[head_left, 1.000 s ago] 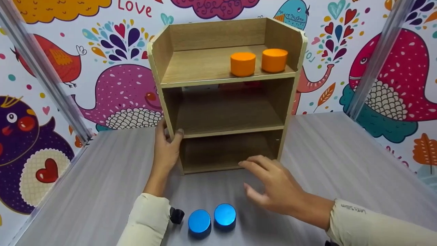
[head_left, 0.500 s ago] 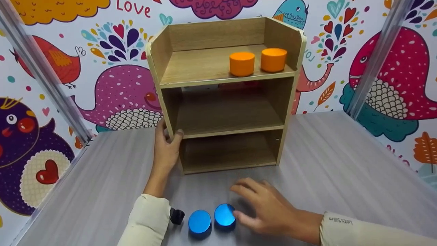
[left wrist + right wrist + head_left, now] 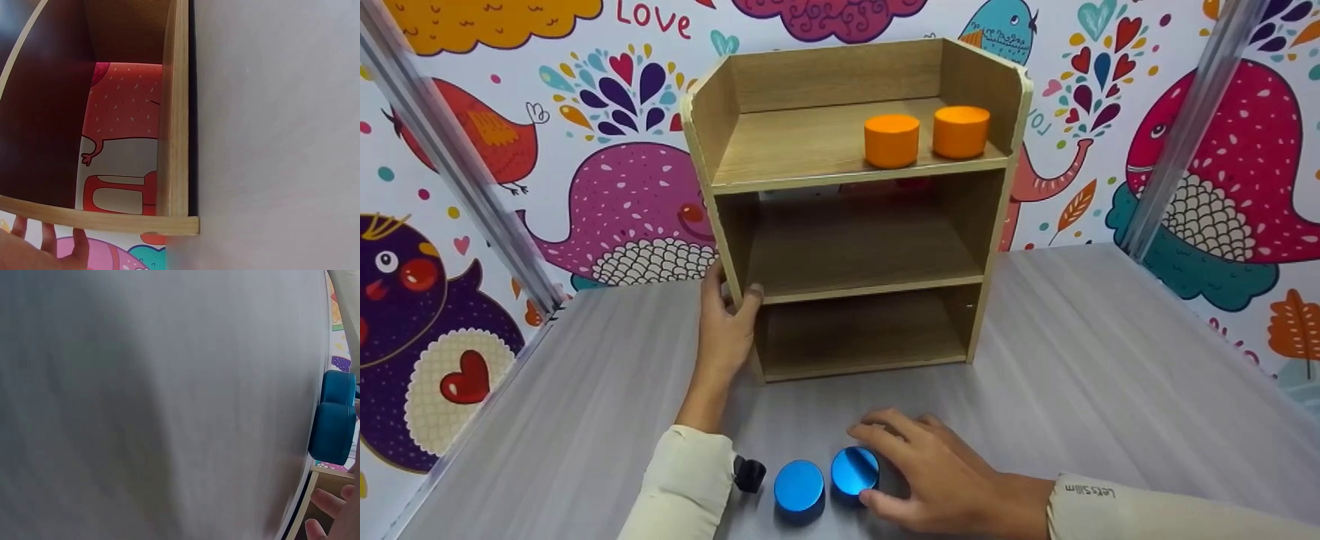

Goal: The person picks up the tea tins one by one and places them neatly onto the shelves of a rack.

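Note:
My left hand (image 3: 726, 330) grips the left side panel of a small wooden shelf unit (image 3: 870, 292), thumb on the front edge and fingers behind. The left wrist view shows those fingers (image 3: 80, 247) along the outside of the panel. On the table in front stand two blue metallic cylinders, a left one (image 3: 799, 486) and a right one (image 3: 854, 472). Around the right cylinder my right hand (image 3: 934, 476) is spread, thumb at its near side and fingers beyond its far side. In the right wrist view the fingers (image 3: 326, 502) are apart from the blue cylinder (image 3: 332, 433).
Two orange cylinders, one (image 3: 891, 141) left of the other (image 3: 961, 132), stand on the shelf unit's top board near the right front. A grey table (image 3: 1080, 360) carries everything. Patterned wall panels (image 3: 622, 202) and metal posts (image 3: 1192, 135) enclose the back and sides.
My right hand has come down and toward me, from in front of the bottom shelf to around the right blue cylinder. The left hand stays on the shelf unit.

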Motion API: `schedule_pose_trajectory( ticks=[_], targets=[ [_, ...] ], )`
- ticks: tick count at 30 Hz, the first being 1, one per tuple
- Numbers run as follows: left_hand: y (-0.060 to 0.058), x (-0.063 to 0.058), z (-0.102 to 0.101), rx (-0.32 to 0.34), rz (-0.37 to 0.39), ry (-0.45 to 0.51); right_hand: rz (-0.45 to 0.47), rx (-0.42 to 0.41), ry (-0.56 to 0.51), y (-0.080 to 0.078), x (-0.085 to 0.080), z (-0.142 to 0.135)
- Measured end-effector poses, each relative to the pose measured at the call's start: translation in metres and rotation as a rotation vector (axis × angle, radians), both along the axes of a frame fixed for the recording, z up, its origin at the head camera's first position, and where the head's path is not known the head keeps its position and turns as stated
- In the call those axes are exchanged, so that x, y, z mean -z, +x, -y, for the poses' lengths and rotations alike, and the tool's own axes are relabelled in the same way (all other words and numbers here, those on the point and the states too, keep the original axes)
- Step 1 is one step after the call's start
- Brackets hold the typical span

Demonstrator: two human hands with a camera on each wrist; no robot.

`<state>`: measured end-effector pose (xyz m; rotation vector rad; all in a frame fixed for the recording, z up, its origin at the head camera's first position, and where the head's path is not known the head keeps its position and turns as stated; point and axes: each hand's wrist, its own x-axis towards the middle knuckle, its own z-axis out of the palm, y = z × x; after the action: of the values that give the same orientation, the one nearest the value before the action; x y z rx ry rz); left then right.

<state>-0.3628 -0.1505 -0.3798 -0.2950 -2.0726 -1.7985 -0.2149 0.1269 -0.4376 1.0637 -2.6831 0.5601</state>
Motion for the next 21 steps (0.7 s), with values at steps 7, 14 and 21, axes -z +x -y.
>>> schedule_pose_trajectory(
  ticks=[7,14,21],
  targets=[
    [0.0002,0.0007,-0.0008,-0.005,-0.013,0.004,0.052,-0.017,0.037,0.0005,0.0,0.0011],
    [0.0002,-0.0001,-0.0013,0.0,-0.004,0.006,0.126,-0.021,0.076,0.0001,-0.0002,0.0022],
    [-0.0008,0.0009,0.0001,0.011,-0.026,-0.002,0.109,-0.047,0.101,-0.0007,0.0,0.0035]
  ],
)
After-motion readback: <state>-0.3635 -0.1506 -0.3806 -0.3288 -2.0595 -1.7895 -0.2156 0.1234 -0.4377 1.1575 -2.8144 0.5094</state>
